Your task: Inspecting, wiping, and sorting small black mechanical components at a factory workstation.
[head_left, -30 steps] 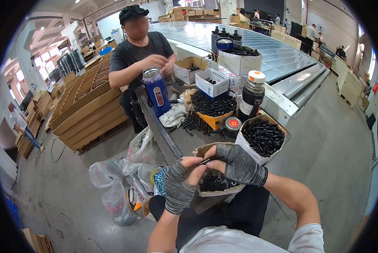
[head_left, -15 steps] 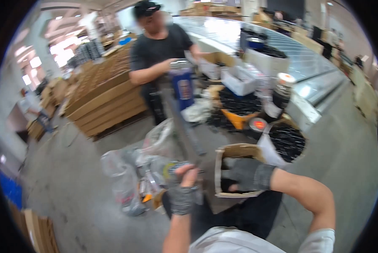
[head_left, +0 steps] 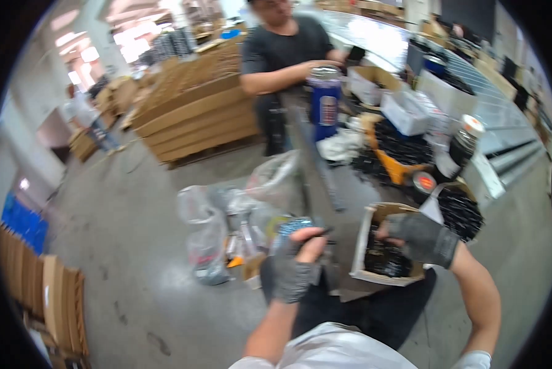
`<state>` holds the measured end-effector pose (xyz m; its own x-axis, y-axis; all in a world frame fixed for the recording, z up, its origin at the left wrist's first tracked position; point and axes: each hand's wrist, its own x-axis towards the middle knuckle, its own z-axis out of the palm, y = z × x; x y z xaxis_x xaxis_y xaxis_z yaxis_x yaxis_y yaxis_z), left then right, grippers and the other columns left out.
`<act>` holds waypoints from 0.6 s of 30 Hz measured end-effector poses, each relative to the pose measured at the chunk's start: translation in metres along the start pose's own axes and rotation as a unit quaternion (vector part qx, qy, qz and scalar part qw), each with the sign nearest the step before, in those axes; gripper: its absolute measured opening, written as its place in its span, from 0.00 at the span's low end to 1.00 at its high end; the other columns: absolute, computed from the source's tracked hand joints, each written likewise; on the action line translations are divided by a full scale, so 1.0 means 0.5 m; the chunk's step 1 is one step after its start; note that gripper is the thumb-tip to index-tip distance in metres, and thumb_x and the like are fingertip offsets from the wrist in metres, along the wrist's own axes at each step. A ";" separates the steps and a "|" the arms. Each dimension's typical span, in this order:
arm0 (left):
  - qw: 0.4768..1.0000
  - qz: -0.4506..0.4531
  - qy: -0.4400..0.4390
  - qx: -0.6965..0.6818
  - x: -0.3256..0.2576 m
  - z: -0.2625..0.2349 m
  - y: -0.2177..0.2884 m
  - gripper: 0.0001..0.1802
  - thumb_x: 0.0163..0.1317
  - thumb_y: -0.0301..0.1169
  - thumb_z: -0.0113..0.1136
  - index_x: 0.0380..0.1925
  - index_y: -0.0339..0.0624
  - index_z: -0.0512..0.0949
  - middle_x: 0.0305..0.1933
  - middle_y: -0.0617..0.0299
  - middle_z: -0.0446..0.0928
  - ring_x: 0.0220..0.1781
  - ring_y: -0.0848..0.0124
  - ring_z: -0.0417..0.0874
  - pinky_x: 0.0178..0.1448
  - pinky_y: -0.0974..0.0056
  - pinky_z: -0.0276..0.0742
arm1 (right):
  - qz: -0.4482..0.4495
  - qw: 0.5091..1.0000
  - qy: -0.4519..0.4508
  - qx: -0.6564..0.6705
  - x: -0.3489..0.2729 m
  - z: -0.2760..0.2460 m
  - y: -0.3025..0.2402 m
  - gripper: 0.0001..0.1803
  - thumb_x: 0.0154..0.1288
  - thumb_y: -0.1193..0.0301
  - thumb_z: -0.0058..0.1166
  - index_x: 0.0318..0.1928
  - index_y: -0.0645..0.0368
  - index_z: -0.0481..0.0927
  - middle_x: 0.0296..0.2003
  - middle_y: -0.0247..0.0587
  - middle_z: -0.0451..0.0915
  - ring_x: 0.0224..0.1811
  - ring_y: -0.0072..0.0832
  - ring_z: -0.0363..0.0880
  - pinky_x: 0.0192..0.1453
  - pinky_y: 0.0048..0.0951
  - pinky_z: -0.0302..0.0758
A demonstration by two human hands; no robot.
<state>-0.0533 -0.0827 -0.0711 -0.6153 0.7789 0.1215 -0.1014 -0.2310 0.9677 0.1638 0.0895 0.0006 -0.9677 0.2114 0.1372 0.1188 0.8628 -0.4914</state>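
My left hand [head_left: 295,265], in a grey fingerless glove, pinches a small thin black piece [head_left: 324,232] between thumb and forefinger. A shiny bluish thing [head_left: 295,226] shows just beyond its knuckles; whether the hand touches it I cannot tell. My right hand [head_left: 424,237], in a matching glove, reaches over the right rim of an open cardboard box [head_left: 360,246]. Its bent fingers are close together above small glossy black parts [head_left: 386,261] inside; anything between them is too small to make out. The box stands at the near end of a grey work surface [head_left: 359,190].
Across the work surface a person [head_left: 288,52] sits. Between us are a blue can [head_left: 325,104], an orange-edged container [head_left: 389,157] of black pieces, a dark bottle [head_left: 463,147] and a white box [head_left: 405,112]. Plastic bags [head_left: 205,237] lie left; stacked cardboard [head_left: 196,117] stands behind.
The view has swung left, so the scene sits further right. My right hand has drawn back toward the box's right rim, baring black parts inside. The black piece in my left hand shows clearly now.
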 end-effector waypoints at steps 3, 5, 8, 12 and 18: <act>0.998 -0.023 -0.005 -0.063 0.010 -0.031 0.000 0.11 0.65 0.25 0.64 0.47 0.37 0.82 0.41 0.60 0.84 0.40 0.71 0.84 0.49 0.66 0.80 | 0.006 0.997 -0.074 -0.035 -0.007 0.019 -0.005 0.29 0.52 0.69 0.70 0.56 0.58 0.79 0.47 0.51 0.76 0.53 0.47 0.78 0.55 0.41 0.76; 0.995 0.004 0.012 -0.103 0.022 -0.048 -0.017 0.12 0.65 0.23 0.63 0.48 0.36 0.80 0.43 0.57 0.83 0.41 0.68 0.85 0.49 0.65 0.81 | -0.001 0.993 -0.083 -0.082 -0.015 0.026 -0.023 0.30 0.51 0.68 0.70 0.57 0.57 0.79 0.49 0.51 0.76 0.54 0.47 0.77 0.57 0.41 0.76; 0.986 0.024 0.042 -0.161 0.028 -0.076 -0.022 0.13 0.65 0.22 0.64 0.49 0.36 0.79 0.45 0.53 0.83 0.43 0.65 0.85 0.50 0.62 0.83 | 0.067 0.982 -0.125 -0.121 -0.005 0.032 -0.025 0.28 0.52 0.69 0.68 0.56 0.57 0.79 0.49 0.53 0.76 0.52 0.47 0.79 0.56 0.41 0.77; 0.987 0.051 0.054 -0.143 0.017 -0.076 -0.012 0.13 0.64 0.21 0.63 0.49 0.36 0.79 0.43 0.52 0.83 0.41 0.64 0.86 0.47 0.62 0.85 | 0.061 0.983 -0.111 -0.132 -0.014 0.048 0.008 0.19 0.57 0.74 0.59 0.51 0.58 0.81 0.46 0.54 0.78 0.45 0.49 0.82 0.49 0.44 0.79; 0.996 0.048 -0.046 -0.066 0.005 -0.038 0.050 0.11 0.61 0.19 0.64 0.45 0.35 0.80 0.40 0.52 0.83 0.34 0.67 0.85 0.38 0.66 0.82 | 0.117 0.986 -0.011 0.117 -0.019 0.004 0.017 0.14 0.62 0.72 0.60 0.49 0.58 0.82 0.43 0.47 0.84 0.48 0.41 0.83 0.53 0.37 0.77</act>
<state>-0.0722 -0.0978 -0.0506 -0.5531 0.7986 0.2372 -0.1514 -0.3764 0.9140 0.1737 0.0941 -0.0065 -0.9248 0.3799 -0.0212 0.2877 0.6619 -0.6922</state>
